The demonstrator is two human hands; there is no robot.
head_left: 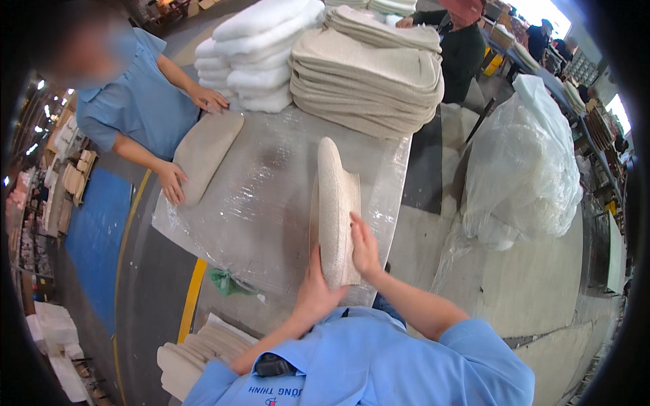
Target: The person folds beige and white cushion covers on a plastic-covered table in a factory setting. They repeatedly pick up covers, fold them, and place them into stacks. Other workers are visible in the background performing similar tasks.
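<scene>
A beige fabric cushion (330,210) stands on edge between my hands, its long side pointing away from me. A loose flap of its fabric (353,196) hangs out along the right side. My left hand (319,279) grips the near lower end from the left, its fingers partly hidden behind the cushion. On the right, my right hand (365,247) holds the flap, fingers closed against the fabric. Beneath is a table covered in clear plastic (271,176). At its far side rise a stack of beige cushion covers (365,84) and a pile of white padding (261,61).
Across the table's left corner, a person in a blue shirt (145,101) rests both hands on a flat beige cushion (210,152). Another person (464,54) stands behind the stacks. A big clear plastic bag (521,169) stands at right. Folded beige pieces (203,352) lie near my left arm.
</scene>
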